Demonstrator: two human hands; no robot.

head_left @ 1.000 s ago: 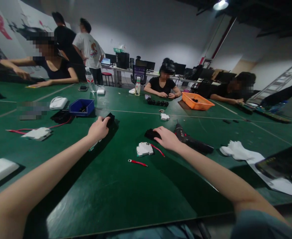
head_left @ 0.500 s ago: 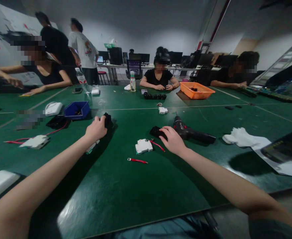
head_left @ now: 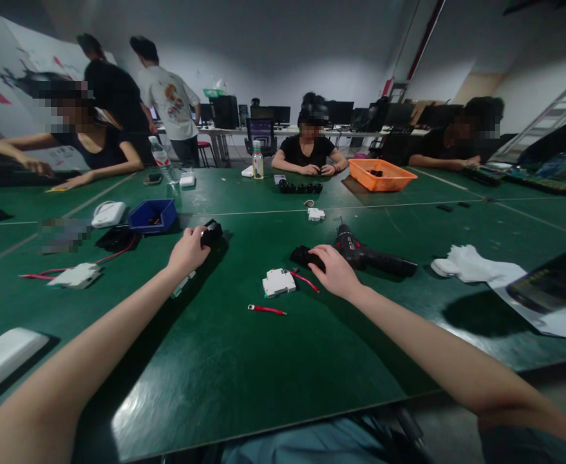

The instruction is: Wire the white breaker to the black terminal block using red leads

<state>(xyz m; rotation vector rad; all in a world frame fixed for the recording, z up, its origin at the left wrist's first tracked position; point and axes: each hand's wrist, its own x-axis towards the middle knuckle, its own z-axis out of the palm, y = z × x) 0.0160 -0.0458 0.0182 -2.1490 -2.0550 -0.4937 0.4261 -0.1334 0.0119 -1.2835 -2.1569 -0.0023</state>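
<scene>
My left hand (head_left: 190,250) is closed round a black object (head_left: 212,233) on the green table (head_left: 244,367). Partly hidden under that wrist lies a white piece (head_left: 184,283). Fingers curled, my right hand (head_left: 331,270) grips another black object (head_left: 302,256), just left of a black drill (head_left: 377,256). Between the hands rests a white circuit breaker (head_left: 279,282) with a red wire (head_left: 306,281) at its right. A short red wire with a metal lug (head_left: 267,310) lies nearer to me.
A blue bin (head_left: 153,216), another breaker (head_left: 76,276) and a white box (head_left: 7,361) are at left. An orange basket (head_left: 382,176) stands at the far side. White gloves (head_left: 471,263) lie right. People sit round the table.
My left hand and its black object have shifted slightly right, and the object shows at a different angle. My right hand has stayed in place. A standing person at the back has moved right.
</scene>
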